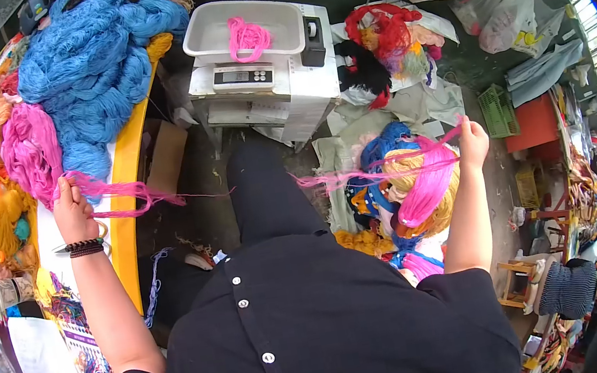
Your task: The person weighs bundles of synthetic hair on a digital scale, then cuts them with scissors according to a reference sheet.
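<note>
My left hand (pixel 73 210) is closed in a fist around a bunch of bright pink yarn (pixel 135 192), whose loose strands stretch toward the middle and thin to a wisp. Held out to the right at about the same height, my right hand (pixel 473 143) is closed on another length of pink yarn (pixel 358 176), its thin end pointing inward. Between the two wispy ends I see a gap over my knee. Beyond it, a small pink skein (pixel 248 38) lies in a white plastic tray (pixel 196 44) on a digital scale (pixel 241 77).
At the left, a yellow-edged table (pixel 122 234) bears blue yarn (pixel 94 62), a pink hank (pixel 32 147), orange yarn and papers. Mixed yarn (pixel 420 184) is heaped below my right hand. Red and black yarn lies behind it. A green crate (pixel 498 111) and plastic bags are farther right.
</note>
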Motion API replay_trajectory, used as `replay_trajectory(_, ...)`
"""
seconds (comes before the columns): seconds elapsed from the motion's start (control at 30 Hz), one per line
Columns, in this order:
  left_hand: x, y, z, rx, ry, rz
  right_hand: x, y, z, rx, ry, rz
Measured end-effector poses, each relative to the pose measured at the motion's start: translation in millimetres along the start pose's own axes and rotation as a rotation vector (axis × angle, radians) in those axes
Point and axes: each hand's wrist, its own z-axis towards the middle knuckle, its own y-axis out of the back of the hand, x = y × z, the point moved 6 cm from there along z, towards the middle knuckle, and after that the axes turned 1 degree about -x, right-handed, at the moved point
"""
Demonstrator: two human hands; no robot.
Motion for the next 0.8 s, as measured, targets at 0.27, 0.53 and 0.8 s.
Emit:
replay_trajectory(0.27,-7,-80,-67,0.422,-0.122,0.525,174,-91,-63,0.685,0.358,-0.555)
replay_trajectory(0.53,-2,-157,-154,0.868,0.39,-0.466,349,-148,-190,1.129,-0.133,0.836)
replay_trajectory(0.8,14,-165,-173,0.758,0.253,-0.284,405,-164,-284,1.302,0.256,0.982)
